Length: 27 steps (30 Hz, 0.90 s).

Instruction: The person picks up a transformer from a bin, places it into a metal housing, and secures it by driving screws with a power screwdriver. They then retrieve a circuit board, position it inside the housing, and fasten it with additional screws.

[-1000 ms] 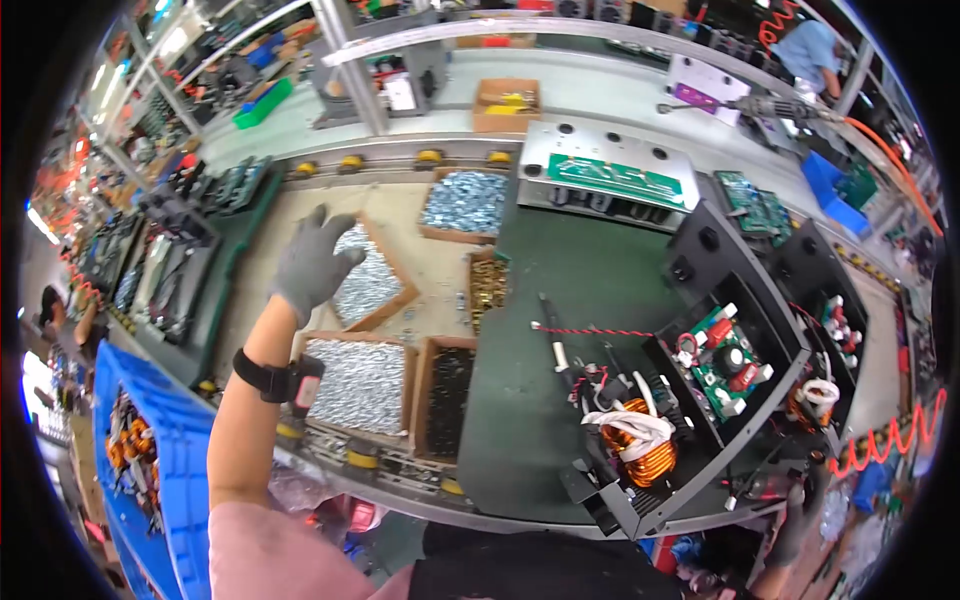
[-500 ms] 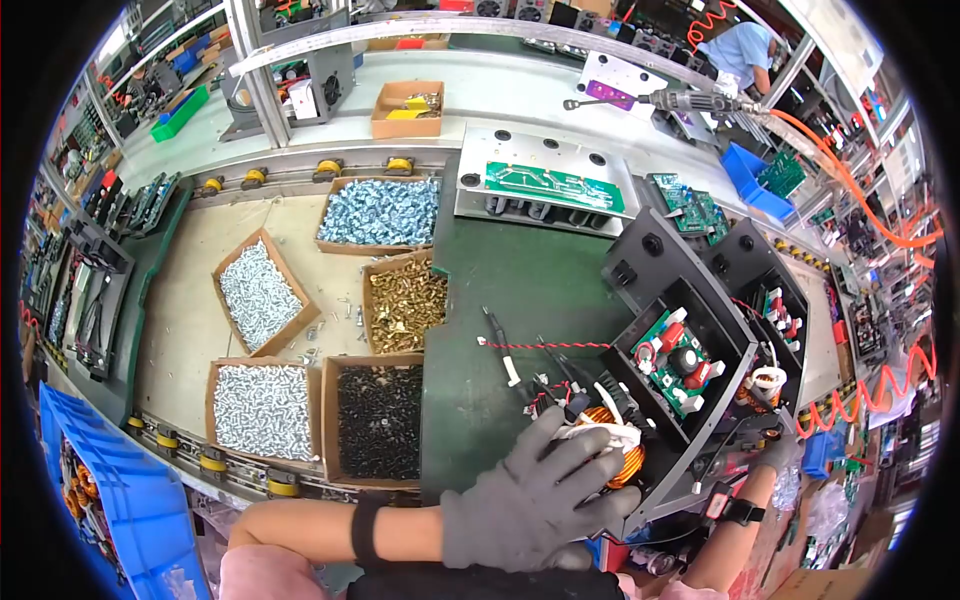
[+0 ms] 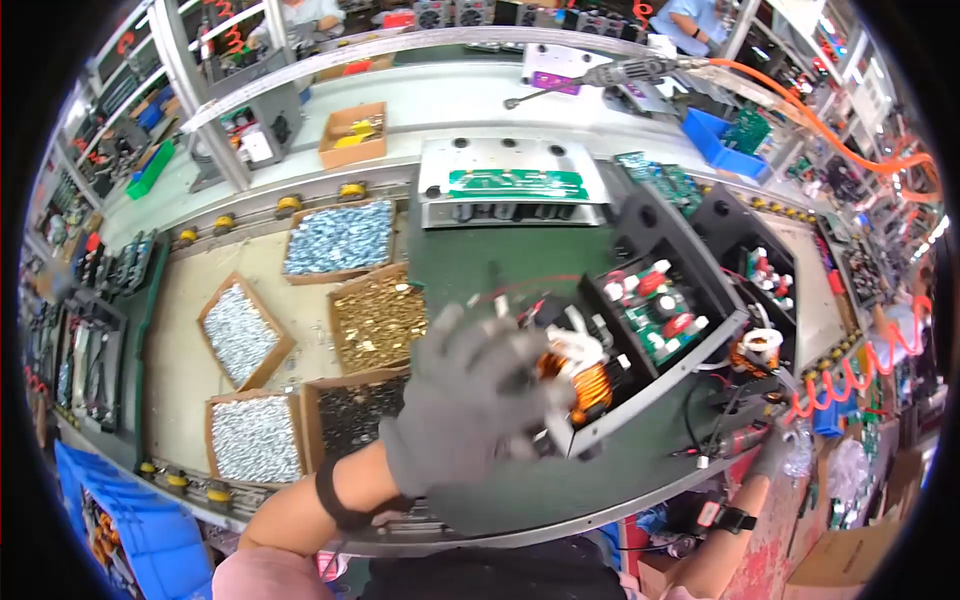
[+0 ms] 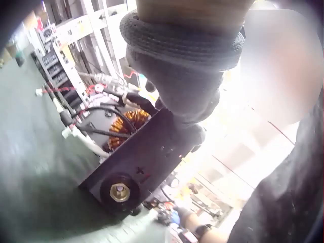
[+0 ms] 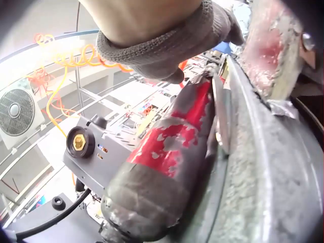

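Observation:
In the head view my left gloved hand [image 3: 465, 395], fingers spread and blurred, is at the near left side of an open black metal housing [image 3: 685, 355] with a copper coil [image 3: 590, 390] and green board [image 3: 665, 315]. The left wrist view shows this hand [image 4: 177, 86] against the upper edge of the housing's dark panel [image 4: 134, 162]; its fingertips are partly hidden. My right gloved hand [image 3: 772, 455] is at the table's right front edge. The right wrist view shows this hand [image 5: 167, 55] round the narrow end of a worn red-and-grey tool [image 5: 167, 152], its fingers partly hidden.
Boxes of silver [image 3: 255, 438], bluish [image 3: 340, 237] and brass [image 3: 380, 320] parts stand left of the green mat [image 3: 480, 250]. A metal-plated module [image 3: 510, 180] is behind. Another black housing [image 3: 735, 235] stands right. A tool [image 3: 630, 72] hangs above.
My left hand has come from above the screw boxes to the housing, which has shifted back from the table's front edge. My right hand stays beside the red-and-grey tool; the head view has shifted.

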Available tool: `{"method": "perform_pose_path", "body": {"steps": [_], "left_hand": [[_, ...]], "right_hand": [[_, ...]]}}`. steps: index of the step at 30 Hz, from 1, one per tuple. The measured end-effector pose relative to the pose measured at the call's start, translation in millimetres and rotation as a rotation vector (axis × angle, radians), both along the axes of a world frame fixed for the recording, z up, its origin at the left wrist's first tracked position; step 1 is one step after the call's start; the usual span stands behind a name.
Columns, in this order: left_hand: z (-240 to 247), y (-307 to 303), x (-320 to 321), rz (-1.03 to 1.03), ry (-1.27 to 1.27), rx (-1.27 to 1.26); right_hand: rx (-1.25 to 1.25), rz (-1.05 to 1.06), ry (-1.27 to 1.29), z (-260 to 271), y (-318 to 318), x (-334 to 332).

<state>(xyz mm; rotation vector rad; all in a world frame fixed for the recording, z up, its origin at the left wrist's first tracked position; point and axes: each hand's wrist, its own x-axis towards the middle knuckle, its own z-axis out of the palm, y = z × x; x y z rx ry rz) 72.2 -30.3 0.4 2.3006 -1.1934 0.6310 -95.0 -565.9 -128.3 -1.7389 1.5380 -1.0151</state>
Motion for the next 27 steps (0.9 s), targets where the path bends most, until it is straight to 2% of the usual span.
{"method": "perform_pose_path", "body": {"steps": [1,3,4,5,7,8,9,10,11,12,13,14,16,17,19,20,22,24,27], "left_hand": [[-0.8,9.4,7.1,0.029,0.002,0.024],[-16.1,23.7,27.6,0.313,0.189,-0.146],[-28.9,39.0,40.3,0.416,0.341,-0.119],[-43.8,57.6,53.3,0.518,0.495,-0.098],[-68.9,85.2,78.4,0.729,0.725,0.183],[-84.3,91.0,84.9,0.754,0.726,0.175],[-99.2,94.2,90.7,0.754,0.724,0.311],[-107.8,95.5,93.7,0.748,0.721,0.451],[-111.1,94.0,94.9,0.765,0.723,0.450],[-114.0,88.1,95.8,0.748,0.666,0.462],[-115.0,83.4,96.7,0.727,0.609,0.477],[-111.5,81.0,96.2,0.732,0.608,0.482],[-97.3,76.4,95.1,0.652,0.792,0.491],[-95.0,73.9,93.0,0.619,0.799,0.517],[-97.9,71.0,94.5,0.586,0.838,0.518],[-101.4,71.9,95.7,0.553,0.878,0.517],[-113.9,80.5,96.8,0.556,0.829,0.421],[-117.8,86.6,99.6,0.567,0.908,0.309],[-130.8,90.0,96.9,0.575,0.833,0.166]], "right_hand": [[0.063,0.084,-0.025,-2.9,-4.1,-0.2],[0.127,0.190,-0.223,16.6,16.1,16.6],[0.192,0.231,-0.317,10.3,7.6,18.6],[0.172,0.199,-0.368,-3.7,-12.6,17.0],[0.205,0.103,-0.398,10.7,13.3,20.3],[0.216,0.075,-0.292,25.3,23.0,17.2],[-0.032,0.078,-0.547,12.2,11.4,12.5],[-0.126,0.088,-0.497,17.4,0.8,1.4],[-0.146,0.185,-0.545,54.3,44.4,4.5],[-0.307,0.123,-0.523,86.0,90.8,11.7],[-0.299,0.113,-0.485,109.9,112.0,8.3],[-0.448,0.142,-0.606,111.6,103.9,0.8],[-0.459,0.270,-0.698,127.8,144.5,1.9],[-0.462,0.315,-0.730,134.2,171.1,4.4],[-0.317,0.619,-0.852,136.6,212.0,10.3],[-0.317,0.624,-0.854,137.0,218.7,9.0],[-0.297,0.825,-0.776,134.5,227.4,7.3],[-0.351,0.833,-0.814,132.8,245.0,12.6],[-0.330,0.752,-0.752,120.7,255.7,16.3]]}}
